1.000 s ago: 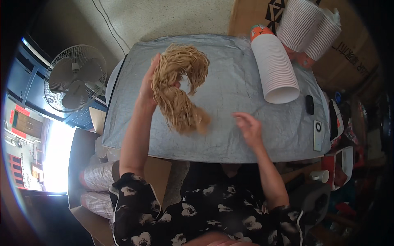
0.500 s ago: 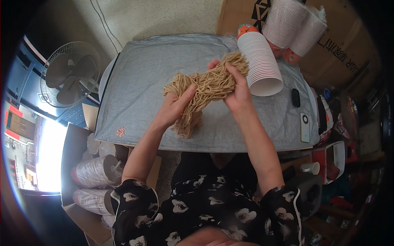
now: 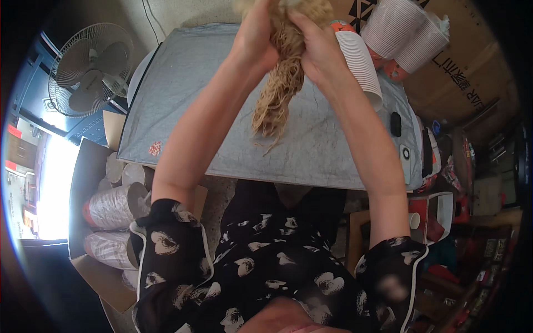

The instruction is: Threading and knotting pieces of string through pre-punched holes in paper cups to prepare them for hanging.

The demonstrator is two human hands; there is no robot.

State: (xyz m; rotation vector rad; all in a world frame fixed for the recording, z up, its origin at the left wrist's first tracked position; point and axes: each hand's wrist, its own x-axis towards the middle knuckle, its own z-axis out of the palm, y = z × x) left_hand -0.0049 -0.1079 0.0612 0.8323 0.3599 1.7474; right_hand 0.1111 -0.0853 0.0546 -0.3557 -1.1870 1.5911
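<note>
A thick bundle of tan, yarn-like strands (image 3: 280, 83) is held up over the far part of the table, its upper end cut off by the top edge of the view. My left hand (image 3: 256, 41) is closed on the bundle's left side, fingers partly out of sight. On the other side, my right hand (image 3: 320, 49) grips it with the thumb laid across the strands. Loose ends dangle below both hands toward the grey table cover (image 3: 211, 150). Just beyond my right hand lies a long stack of white paper cups (image 3: 360, 66).
More wrapped cup stacks (image 3: 397, 28) lean against a cardboard sheet at the back right. A phone (image 3: 406, 161) and a small black object (image 3: 395, 124) lie near the right edge. A fan (image 3: 89, 72) stands left, above a carton of wrapped rolls (image 3: 116, 208).
Both hands have lifted the bundle up and away from me, and drawn closer together. It was stretched sideways before; now its strands hang downward. The view has shifted slightly.
</note>
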